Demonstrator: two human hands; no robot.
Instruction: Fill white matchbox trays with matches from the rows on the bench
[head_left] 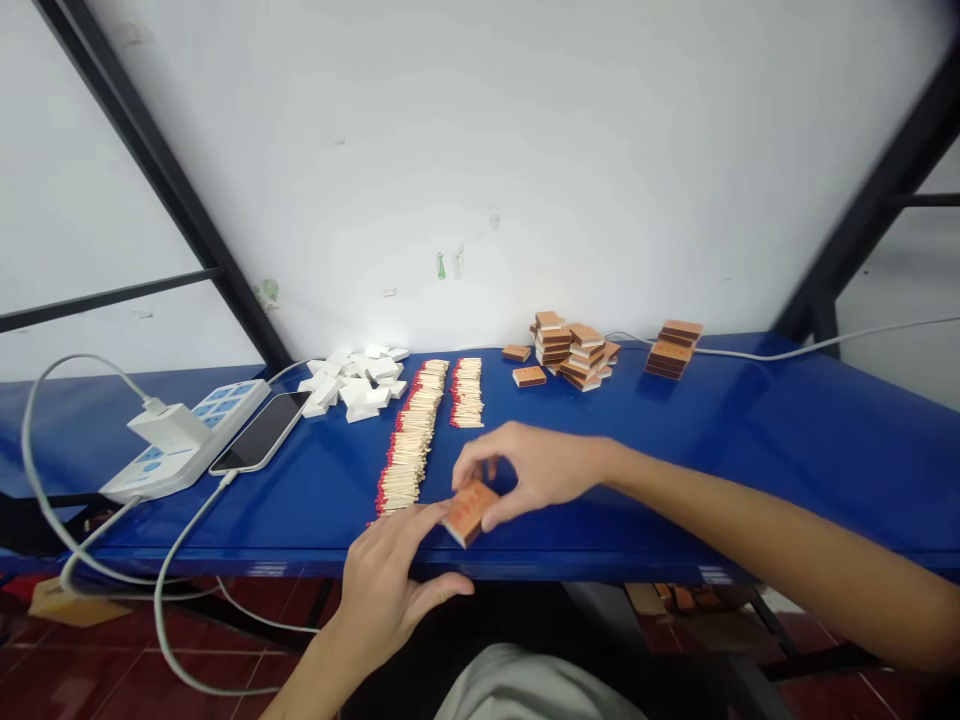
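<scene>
"While we look down through the head view — the only one we have — where do we find the small rectangular orange cardboard matchbox (469, 512)?"

"Near the front edge of the glossy blue tabletop (750, 430), between our two hands. We cannot tell whether its underside touches the surface."

"How do we have hold of it?"

"Our bare right hand (534, 466) pinches it between thumb and fingers. Our bare left hand (386, 565) clasps nothing that we can see: its fingertips come up to the box's left corner, and its thumb stands out free. Whether those fingertips press, we cannot tell."

"Which step would we call this?"

"Handling a single box, we judge — perhaps turning or squaring it between the hands. A long row of red-tipped pale wooden matchsticks (412, 440) lies just beyond our left fingers. Well apart, farther back, are a loose heap of small white rectangular pieces (356, 380) and a stack of orange-and-brown boxes (583, 355)."

"And what does the next move call for?"

"A light pinch, we think, since thin cardboard could crush, and a steady brace from the left fingertips. We should mind the sticks too; a stray knuckle could scatter them."
</scene>
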